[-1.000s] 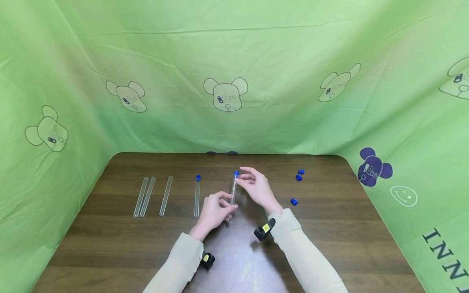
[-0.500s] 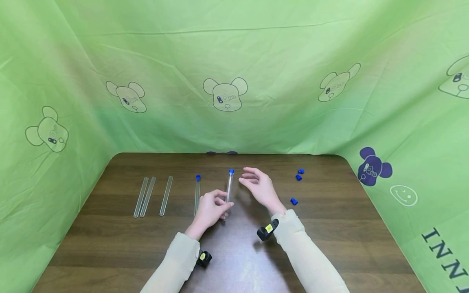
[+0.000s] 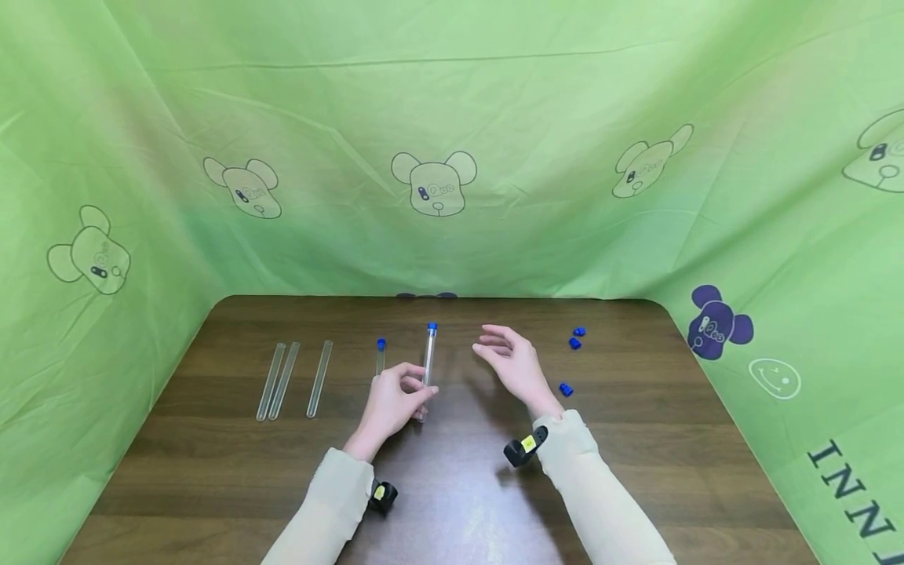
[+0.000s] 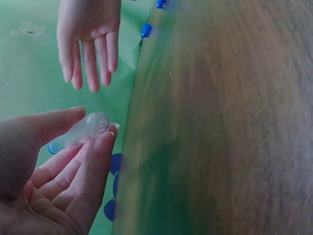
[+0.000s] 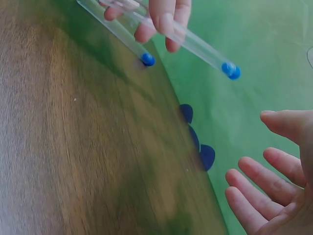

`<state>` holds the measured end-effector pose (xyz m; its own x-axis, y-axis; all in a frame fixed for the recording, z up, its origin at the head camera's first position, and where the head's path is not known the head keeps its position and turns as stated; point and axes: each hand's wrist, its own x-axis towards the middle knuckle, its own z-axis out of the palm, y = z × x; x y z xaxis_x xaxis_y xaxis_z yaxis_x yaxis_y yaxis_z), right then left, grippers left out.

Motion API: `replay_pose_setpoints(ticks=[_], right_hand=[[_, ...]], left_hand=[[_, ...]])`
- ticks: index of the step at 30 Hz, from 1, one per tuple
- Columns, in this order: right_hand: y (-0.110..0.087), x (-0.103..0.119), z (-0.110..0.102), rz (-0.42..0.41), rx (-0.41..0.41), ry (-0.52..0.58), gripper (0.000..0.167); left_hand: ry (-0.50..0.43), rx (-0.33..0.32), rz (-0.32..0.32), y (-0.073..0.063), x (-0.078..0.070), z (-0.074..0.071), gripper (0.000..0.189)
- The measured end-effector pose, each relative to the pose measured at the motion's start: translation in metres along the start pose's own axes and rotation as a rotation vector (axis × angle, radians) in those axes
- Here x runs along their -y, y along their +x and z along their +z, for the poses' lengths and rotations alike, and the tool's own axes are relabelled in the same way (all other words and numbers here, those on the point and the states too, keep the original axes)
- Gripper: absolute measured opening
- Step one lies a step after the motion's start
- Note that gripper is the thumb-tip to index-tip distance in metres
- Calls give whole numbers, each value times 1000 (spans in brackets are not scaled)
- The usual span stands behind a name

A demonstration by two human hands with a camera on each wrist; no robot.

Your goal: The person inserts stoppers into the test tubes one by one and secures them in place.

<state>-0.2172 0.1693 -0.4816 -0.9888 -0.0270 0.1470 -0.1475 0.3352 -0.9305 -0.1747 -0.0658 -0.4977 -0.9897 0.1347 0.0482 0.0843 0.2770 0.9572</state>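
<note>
A clear test tube [image 3: 430, 353] with a blue cap stands nearly upright in my left hand [image 3: 388, 404], pinched between thumb and fingers near its lower end. From below, the left wrist view shows the tube's rounded bottom [image 4: 97, 124] between the fingertips. My right hand [image 3: 514, 365] hovers to the right of the tube, fingers apart and holding nothing; the right wrist view shows its relaxed fingers [image 5: 264, 183] away from the tube's blue cap [image 5: 231, 70]. Another capped test tube [image 3: 380, 357] lies on the table, its lower part hidden behind my left hand.
Three uncapped test tubes [image 3: 319, 379] lie on the left of the wooden table [image 3: 636, 471]. Three loose blue caps [image 3: 566, 389] lie on the right side. Green cloth [image 3: 438, 94] with bear prints hangs behind and at both sides.
My right hand has let go of the tube near its cap and moved right. The left hand has carried the capped tube leftward, now covering part of the capped tube on the table.
</note>
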Motion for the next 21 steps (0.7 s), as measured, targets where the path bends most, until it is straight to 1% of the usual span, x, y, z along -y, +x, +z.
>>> replay_pose_setpoints(ticks=[4, 12, 21], right_hand=[[-1, -2, -6, 14, -1, 6, 44], [-2, -3, -26, 24, -22, -26, 47], [-4, -1, -44, 39, -45, -31, 47]], left_hand=[[-2, -29, -5, -1, -1, -6, 33], [38, -84, -9, -5, 0, -23, 32], [71, -109, -22, -2, 0, -34, 35]])
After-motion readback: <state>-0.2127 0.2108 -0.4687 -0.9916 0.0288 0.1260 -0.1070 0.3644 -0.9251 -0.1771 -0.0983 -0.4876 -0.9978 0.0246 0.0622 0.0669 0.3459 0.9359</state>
